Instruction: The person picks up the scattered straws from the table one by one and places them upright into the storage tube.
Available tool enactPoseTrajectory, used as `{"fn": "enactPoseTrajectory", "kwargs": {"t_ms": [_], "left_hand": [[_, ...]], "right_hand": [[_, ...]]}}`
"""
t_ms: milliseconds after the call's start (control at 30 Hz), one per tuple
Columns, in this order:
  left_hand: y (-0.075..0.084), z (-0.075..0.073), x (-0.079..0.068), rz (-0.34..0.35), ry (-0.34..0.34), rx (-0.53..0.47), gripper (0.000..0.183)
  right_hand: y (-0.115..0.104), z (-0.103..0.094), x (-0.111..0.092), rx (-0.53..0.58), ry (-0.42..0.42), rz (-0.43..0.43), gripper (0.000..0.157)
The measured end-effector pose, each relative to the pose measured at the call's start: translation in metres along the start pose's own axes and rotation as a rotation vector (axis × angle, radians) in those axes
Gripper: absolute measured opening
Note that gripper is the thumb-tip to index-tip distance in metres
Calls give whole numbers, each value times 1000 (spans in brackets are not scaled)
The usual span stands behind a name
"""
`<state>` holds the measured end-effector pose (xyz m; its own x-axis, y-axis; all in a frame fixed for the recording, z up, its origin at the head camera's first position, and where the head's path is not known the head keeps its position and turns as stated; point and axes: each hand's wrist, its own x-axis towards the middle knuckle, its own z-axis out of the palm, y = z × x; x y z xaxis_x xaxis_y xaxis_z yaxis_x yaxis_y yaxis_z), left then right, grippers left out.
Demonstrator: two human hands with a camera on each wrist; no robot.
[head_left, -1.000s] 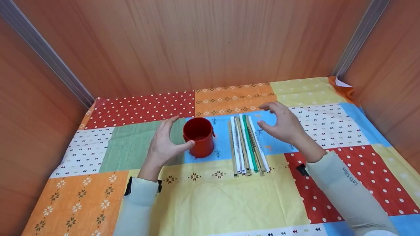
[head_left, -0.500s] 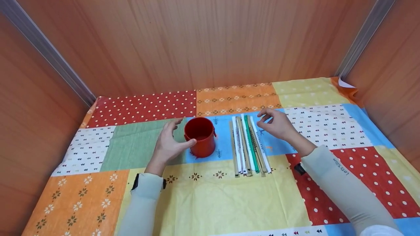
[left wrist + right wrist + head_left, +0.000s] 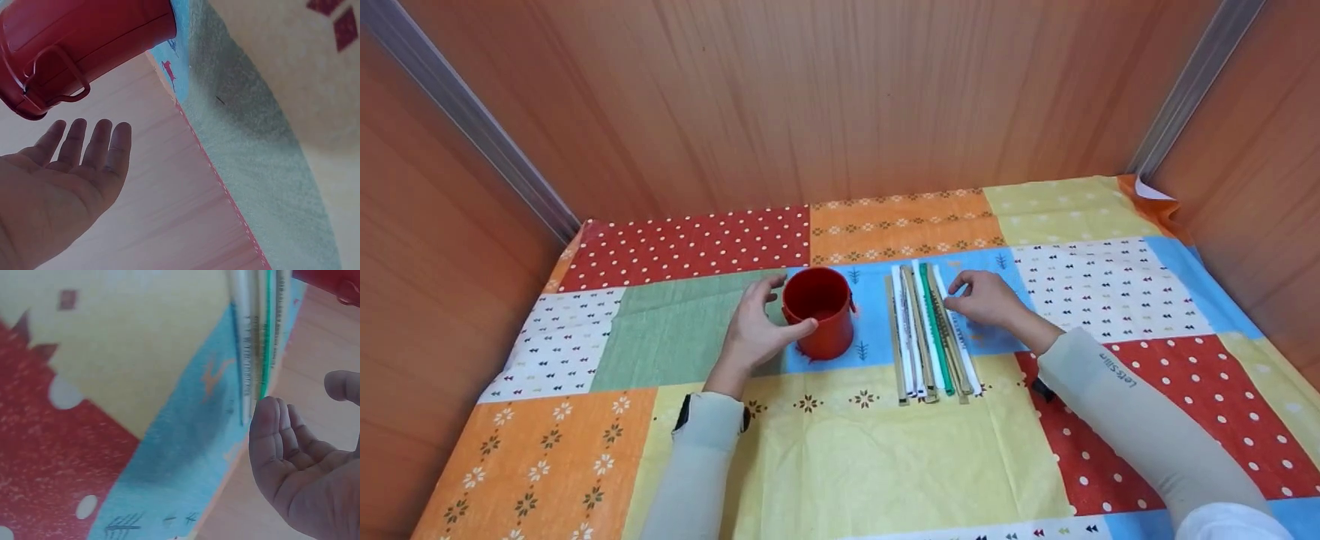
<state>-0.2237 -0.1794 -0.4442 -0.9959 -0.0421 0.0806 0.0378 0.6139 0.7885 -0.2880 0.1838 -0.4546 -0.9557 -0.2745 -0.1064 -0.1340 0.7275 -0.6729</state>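
Observation:
A red cup (image 3: pixel 829 334) with a thin looped handle at its side stands upright on the cloth, its inside dark. Around its left side curves my left hand (image 3: pixel 757 326), thumb in front and fingers behind. In the left wrist view a gap shows between these fingers (image 3: pixel 101 138) and the cup (image 3: pixel 107 34). Long thin wrapped straws (image 3: pixel 934 330) in white, brown and green lie side by side to the cup's right. At the straws' right edge is my right hand (image 3: pixel 986 298), thumb and forefinger bent toward each other; the right wrist view shows them apart with nothing between.
A patchwork cloth (image 3: pixel 870 457) covers the table. Wood-grain panels (image 3: pixel 840 105) stand behind it and on both sides, with metal strips at the corners. The cloth's far right corner (image 3: pixel 1155 199) is folded up.
My left hand has moved slightly right, closer around the cup. My right hand has come down toward the straws, thumb and forefinger drawing nearer each other. Cup and straws stay put.

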Motion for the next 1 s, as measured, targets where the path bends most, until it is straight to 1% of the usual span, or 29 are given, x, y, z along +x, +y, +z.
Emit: {"fn": "enactPoseTrajectory", "kwargs": {"t_ms": [167, 433, 667, 833, 1000], "left_hand": [[-1, 3, -2, 11, -5, -19, 92], [0, 5, -4, 19, -2, -43, 92], [-2, 7, -5, 52, -4, -49, 91], [-2, 8, -5, 33, -4, -65, 93], [-2, 8, -5, 38, 1, -68, 91]], "right_hand": [[5, 7, 4, -49, -17, 52, 26], [8, 13, 8, -81, -6, 72, 24], [10, 14, 11, -149, 24, 34, 24], [11, 15, 11, -155, 23, 59, 25], [10, 14, 11, -164, 24, 63, 24]]}}
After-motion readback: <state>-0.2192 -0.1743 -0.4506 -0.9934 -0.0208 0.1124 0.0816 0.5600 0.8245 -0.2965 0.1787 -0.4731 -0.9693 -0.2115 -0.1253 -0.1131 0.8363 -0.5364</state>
